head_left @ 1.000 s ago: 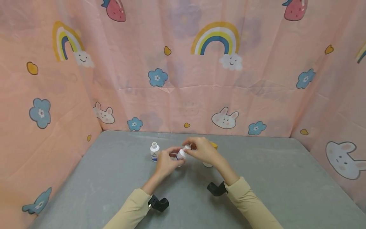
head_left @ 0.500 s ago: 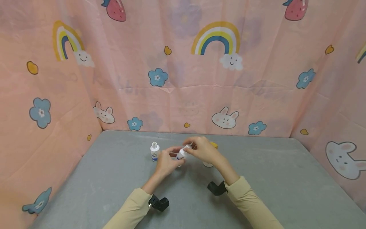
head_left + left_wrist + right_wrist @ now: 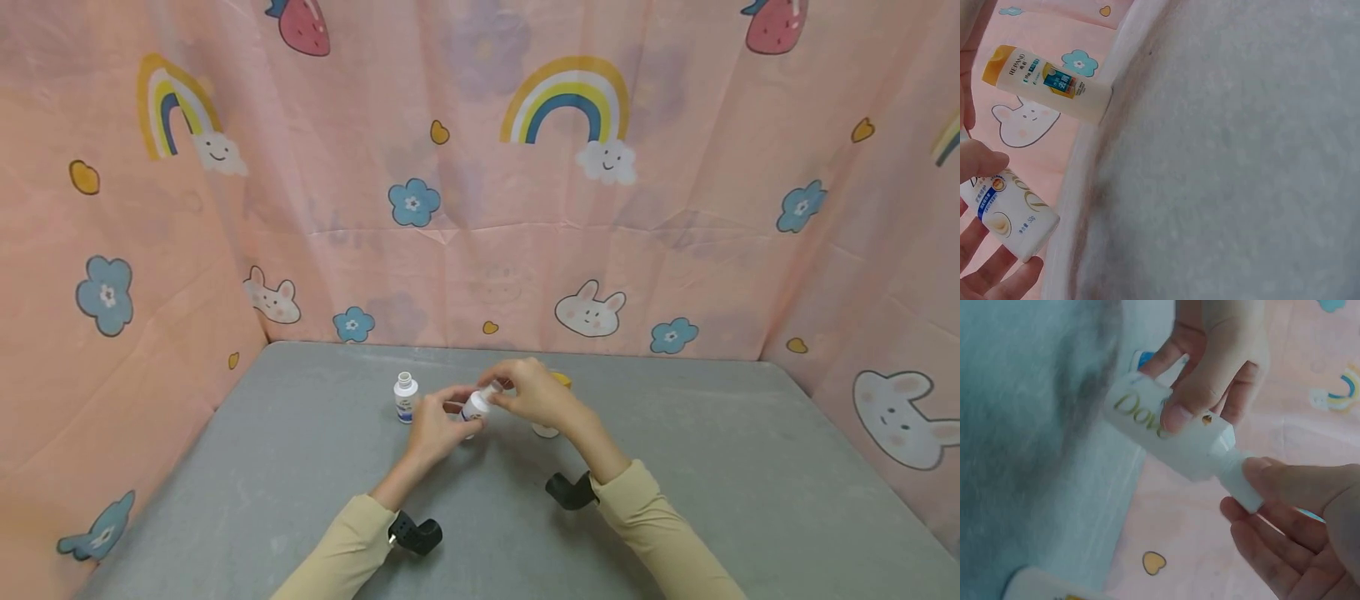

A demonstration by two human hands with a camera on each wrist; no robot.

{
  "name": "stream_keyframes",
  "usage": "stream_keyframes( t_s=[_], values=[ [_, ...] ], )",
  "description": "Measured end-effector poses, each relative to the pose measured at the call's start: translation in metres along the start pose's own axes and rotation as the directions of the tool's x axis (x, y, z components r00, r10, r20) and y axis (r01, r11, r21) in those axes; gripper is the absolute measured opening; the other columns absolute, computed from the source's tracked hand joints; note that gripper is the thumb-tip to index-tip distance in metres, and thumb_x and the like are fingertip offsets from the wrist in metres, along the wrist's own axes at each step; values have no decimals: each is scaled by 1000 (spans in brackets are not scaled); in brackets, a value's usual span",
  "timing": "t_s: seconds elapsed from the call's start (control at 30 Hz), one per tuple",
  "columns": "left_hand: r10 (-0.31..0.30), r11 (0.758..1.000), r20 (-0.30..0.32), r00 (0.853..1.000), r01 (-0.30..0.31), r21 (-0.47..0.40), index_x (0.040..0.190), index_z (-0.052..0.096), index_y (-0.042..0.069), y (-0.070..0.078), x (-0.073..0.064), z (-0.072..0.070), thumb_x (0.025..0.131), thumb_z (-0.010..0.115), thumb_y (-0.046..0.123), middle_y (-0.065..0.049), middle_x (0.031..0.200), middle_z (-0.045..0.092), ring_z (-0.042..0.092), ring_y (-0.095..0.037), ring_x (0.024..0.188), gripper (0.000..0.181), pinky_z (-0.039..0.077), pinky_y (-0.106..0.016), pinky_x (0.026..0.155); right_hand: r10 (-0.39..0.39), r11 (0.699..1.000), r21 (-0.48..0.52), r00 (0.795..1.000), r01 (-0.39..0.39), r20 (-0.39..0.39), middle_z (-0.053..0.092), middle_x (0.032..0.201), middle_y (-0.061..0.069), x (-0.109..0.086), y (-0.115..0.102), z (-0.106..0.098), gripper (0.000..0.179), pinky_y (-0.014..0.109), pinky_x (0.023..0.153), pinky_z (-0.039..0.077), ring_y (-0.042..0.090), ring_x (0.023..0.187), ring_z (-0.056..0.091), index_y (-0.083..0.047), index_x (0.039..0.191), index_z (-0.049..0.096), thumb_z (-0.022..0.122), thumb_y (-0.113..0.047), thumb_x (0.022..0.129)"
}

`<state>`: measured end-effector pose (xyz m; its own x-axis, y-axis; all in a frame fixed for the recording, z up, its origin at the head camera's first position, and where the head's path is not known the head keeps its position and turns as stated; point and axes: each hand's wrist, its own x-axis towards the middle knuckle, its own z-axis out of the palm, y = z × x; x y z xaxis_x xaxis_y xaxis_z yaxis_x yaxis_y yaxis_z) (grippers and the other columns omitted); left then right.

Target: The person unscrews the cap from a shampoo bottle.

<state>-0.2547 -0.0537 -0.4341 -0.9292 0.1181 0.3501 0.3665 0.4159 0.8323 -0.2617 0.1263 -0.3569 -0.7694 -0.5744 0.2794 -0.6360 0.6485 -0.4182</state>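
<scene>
Gripping a white bottle [image 3: 1132,419] in curled left fingers [image 3: 1017,281], tilted, neck end rightward, between an uncapped bottle [image 3: 406,402] and a yellow-topped one [image 3: 1054,84], both upright on the tabletop [image 3: 487,533]. Pinching the cap [image 3: 1239,484] at its neck with right fingers [image 3: 1261,540].

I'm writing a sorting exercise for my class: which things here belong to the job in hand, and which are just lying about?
In the job:
Dove bottle, held by the left hand
white cap at its neck, pinched by the right hand

Apparently just standing by:
open-topped white bottle, in neither hand
yellow-capped bottle, in neither hand
pink backdrop
</scene>
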Motion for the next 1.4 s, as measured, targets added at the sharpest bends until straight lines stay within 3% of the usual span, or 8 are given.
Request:
stream_keyframes(
  t_s=[0.13,0.4,0.7,0.87,1.17,1.4],
  values=[
    [9,1000,6,1000,-9,29,108,71,6,-2,0,-1,70,81,9,-13,101,73,68,-28,88,40,56,-40,76,-35,993,-113,999,39,39,72,102,3,2,-3,-2,22,33,80,54,17,93,65,-9,105,72,72,-5,84],
    [-2,999,16,1000,1,42,109,70,5,-2,0,-2,70,81,9,-13,102,73,68,-27,89,41,56,-40,76,-79,982,-167,995,89,64,70,105,3,2,-6,-5,27,36,85,53,21,101,64,-11,105,72,73,1,80],
    [5,999,9,1000,-5,48,107,71,6,-5,1,-4,68,82,9,-12,100,73,69,-27,87,40,56,-38,76,-31,981,-189,998,39,46,68,106,6,2,-6,0,31,33,82,55,22,100,65,-8,106,71,72,6,79],
    [5,999,-3,1000,-5,45,108,71,6,-5,2,-5,69,81,9,-13,100,72,69,-28,87,41,56,-37,75,-23,979,-203,1000,21,-4,66,107,8,2,-5,3,33,32,80,56,22,97,65,-4,111,70,70,8,79],
    [-33,999,-53,998,33,3,109,70,8,-5,2,-4,71,80,9,-11,103,71,68,-26,86,40,56,-33,72,-3,985,-169,985,-27,-175,64,102,8,2,-2,15,32,32,71,55,21,85,65,-2,107,70,69,8,77],
    [-30,999,-97,995,28,-18,109,70,7,-7,1,-4,71,81,9,-12,102,71,69,-27,86,39,57,-36,73,41,991,-116,974,-68,-224,63,100,8,3,-3,22,35,35,74,54,22,86,63,-6,108,68,69,9,77]
  ],
)
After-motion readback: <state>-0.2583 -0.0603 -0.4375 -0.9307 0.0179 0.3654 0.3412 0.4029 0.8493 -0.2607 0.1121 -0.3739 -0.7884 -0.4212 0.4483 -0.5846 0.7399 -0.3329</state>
